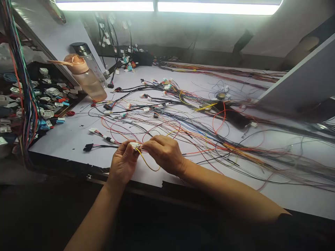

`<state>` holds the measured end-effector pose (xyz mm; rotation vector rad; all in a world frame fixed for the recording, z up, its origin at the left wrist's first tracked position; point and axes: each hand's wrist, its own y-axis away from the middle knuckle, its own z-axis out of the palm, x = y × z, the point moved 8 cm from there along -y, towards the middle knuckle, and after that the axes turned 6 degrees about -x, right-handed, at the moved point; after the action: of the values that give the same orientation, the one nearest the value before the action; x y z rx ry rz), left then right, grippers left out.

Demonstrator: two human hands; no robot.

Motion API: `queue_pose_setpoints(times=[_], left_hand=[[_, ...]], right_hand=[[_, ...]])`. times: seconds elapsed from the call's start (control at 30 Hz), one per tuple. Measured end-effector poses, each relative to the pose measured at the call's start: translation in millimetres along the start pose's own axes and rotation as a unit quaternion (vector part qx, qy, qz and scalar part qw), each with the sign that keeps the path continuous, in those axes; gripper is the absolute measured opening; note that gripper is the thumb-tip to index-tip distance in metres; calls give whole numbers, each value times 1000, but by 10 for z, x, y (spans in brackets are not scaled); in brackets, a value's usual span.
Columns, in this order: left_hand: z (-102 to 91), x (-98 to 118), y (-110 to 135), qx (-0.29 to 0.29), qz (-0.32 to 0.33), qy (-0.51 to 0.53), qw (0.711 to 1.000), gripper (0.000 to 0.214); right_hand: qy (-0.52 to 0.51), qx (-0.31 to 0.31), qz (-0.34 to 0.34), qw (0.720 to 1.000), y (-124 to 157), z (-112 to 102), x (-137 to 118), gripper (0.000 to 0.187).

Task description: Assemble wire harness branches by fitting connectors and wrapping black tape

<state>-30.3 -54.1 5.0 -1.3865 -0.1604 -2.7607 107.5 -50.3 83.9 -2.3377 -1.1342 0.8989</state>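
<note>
Near the table's front edge, my left hand (124,161) is closed around a white plug connector (134,145), held between thumb and fingers. A yellow wire (147,165) loops down from the connector and curves to the right. My right hand (165,152) pinches close against the connector's right side; its fingertips seem to be on a thin wire there, mostly hidden by the fingers. Just left of my hands lie a black connector (88,147) and a white connector (92,130) on short leads.
Bundled wires (235,148) spread over the white table (65,148). A drink bottle (87,82) stands at the back left beside a heap of loose connectors (52,91). Wires hang in a bunch (23,80) at far left. A white panel (300,69) rises at right.
</note>
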Motion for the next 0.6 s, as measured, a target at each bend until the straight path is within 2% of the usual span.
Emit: queue_pose_setpoints(times=[0.13,0.33,0.5,0.6], left_hand=[[-48,5,2,17,-1,2,1000,36],[-68,30,-4,25,9,4,1000,36],[-45,27,1,25,4,-1,1000,36],[-47,19,8,21,1,-4,1000,36]], right_hand=[[-93,-33,81,992,-1,45,111,26],[-284,-98,238,924,38,168,260,26],[-360,-143,292,874,85,274,273,26],[-386,-149,309,856,105,313,290,28]])
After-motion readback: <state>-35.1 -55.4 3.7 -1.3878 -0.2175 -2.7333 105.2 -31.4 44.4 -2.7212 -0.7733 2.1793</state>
